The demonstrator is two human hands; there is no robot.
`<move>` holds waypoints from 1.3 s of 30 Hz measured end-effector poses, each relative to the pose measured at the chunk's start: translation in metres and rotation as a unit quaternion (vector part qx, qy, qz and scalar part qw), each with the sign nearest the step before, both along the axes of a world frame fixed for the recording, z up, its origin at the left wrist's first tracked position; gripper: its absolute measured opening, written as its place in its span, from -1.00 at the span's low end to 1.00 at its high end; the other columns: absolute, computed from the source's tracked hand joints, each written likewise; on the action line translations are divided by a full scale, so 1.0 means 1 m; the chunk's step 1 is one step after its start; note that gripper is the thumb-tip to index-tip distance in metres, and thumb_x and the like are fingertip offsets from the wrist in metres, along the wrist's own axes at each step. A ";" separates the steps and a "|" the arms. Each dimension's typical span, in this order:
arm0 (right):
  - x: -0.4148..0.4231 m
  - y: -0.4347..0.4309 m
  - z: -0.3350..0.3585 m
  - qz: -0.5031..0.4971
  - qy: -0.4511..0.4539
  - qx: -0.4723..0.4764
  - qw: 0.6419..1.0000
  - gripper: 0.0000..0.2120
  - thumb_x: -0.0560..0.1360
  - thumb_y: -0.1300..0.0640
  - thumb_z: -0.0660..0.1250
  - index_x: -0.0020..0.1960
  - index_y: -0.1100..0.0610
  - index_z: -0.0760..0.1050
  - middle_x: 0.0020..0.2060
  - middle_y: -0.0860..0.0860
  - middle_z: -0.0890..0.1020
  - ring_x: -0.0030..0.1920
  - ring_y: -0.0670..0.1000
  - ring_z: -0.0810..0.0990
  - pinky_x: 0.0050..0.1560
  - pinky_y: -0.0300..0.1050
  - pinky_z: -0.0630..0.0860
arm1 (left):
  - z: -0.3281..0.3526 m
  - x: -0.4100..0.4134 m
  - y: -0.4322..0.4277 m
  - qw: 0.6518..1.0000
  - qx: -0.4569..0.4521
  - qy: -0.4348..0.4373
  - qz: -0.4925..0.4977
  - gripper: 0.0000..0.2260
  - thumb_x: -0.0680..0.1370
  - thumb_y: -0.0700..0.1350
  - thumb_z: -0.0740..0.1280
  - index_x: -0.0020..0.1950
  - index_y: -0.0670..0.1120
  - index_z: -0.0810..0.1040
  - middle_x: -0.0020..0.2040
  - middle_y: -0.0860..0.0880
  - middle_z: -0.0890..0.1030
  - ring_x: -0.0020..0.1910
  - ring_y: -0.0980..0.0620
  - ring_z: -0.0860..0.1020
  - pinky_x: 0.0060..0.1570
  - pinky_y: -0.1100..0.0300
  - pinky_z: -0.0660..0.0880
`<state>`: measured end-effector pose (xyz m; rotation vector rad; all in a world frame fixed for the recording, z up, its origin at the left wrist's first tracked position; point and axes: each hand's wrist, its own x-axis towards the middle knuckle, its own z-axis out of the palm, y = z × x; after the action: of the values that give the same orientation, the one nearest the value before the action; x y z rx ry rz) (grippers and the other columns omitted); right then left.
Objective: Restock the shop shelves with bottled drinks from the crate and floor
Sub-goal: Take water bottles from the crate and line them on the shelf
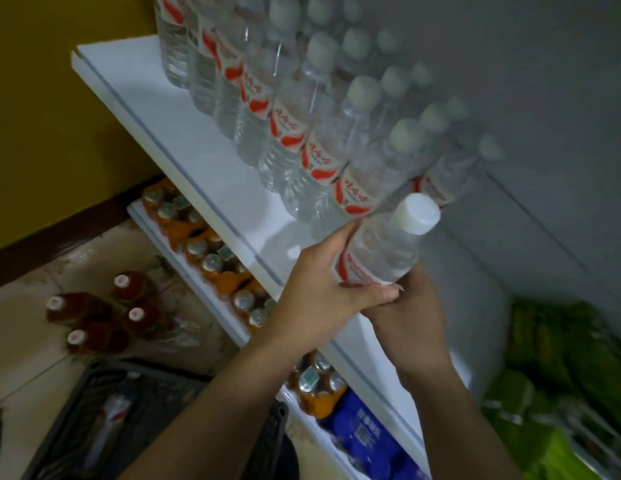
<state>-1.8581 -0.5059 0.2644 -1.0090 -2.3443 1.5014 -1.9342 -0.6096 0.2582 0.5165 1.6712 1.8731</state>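
White shelf (156, 109), upper tier: a bare strip is left between its front edge and the row of water bottles (291, 133). One held bottle (382, 251), tilted, is kept above the shelf at the row's near end. It is grasped round the label by the left hand (319, 289). The right hand (416, 317) is set against its base, fingers hidden, grip not determinable. Below: crate (136, 403) and red-capped bottles (94, 313) on the floor.

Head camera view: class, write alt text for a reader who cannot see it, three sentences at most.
A person's left hand and right hand hold a clear plastic water bottle with a white cap, tilted, over a white shelf beside rows of matching water bottles. Below, dark reddish bottles stand on the tiled floor near a dark plastic crate.
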 end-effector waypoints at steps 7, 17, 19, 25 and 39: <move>-0.012 0.057 -0.007 -0.100 0.049 -0.073 0.991 -0.45 0.29 0.21 0.57 0.23 -0.04 0.52 0.04 -0.06 0.70 0.04 -0.04 0.68 0.12 0.18 0.60 | -0.013 0.002 0.037 0.998 -0.057 -0.010 0.029 -0.27 0.31 0.04 0.57 0.41 0.23 0.33 0.31 0.31 0.37 0.29 0.31 0.34 0.25 0.34 0.34; -0.064 0.077 -0.031 -0.193 0.070 -0.010 0.979 -0.40 0.36 0.20 0.55 0.25 0.07 0.26 0.13 0.00 0.58 0.11 0.00 0.61 0.15 0.11 0.60 | -0.038 0.010 0.027 0.993 -0.077 -0.073 0.043 -0.59 0.42 -0.04 0.51 0.17 0.29 0.51 0.00 0.27 0.58 0.14 0.31 0.47 0.05 0.38 0.40; -0.065 0.078 -0.036 -0.199 0.070 -0.014 0.977 -0.42 0.36 0.22 0.55 0.22 0.08 0.26 0.13 0.00 0.57 0.11 0.01 0.61 0.17 0.11 0.59 | -0.041 0.010 0.020 0.993 -0.074 -0.081 0.051 -0.61 0.43 -0.05 0.51 0.17 0.29 0.52 -0.01 0.28 0.58 0.12 0.34 0.47 0.01 0.42 0.39; -0.059 0.084 -0.046 -0.190 0.060 -0.005 0.980 -0.44 0.33 0.28 0.56 0.19 0.08 0.34 0.13 0.01 0.59 0.14 0.02 0.61 0.17 0.05 0.58 | -0.048 0.013 -0.008 0.988 -0.051 -0.108 0.098 -0.67 0.46 -0.06 0.47 0.15 0.26 0.54 -0.02 0.26 0.60 0.04 0.30 0.53 -0.02 0.34 0.41; -0.057 0.108 -0.039 -0.013 0.040 -0.132 0.990 -0.15 0.41 0.40 0.42 0.52 -0.12 0.15 0.29 -0.24 0.49 0.23 -0.17 0.51 0.13 -0.17 0.53 | -0.052 0.009 -0.028 0.988 -0.056 -0.114 0.089 -0.53 0.41 -0.01 0.52 0.25 0.22 0.45 0.07 0.26 0.57 0.16 0.25 0.49 -0.02 0.42 0.43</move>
<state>-1.9155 -0.3978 0.2250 -1.0105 -2.1080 1.8422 -1.9255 -0.6380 0.2059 0.1049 1.7010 1.8684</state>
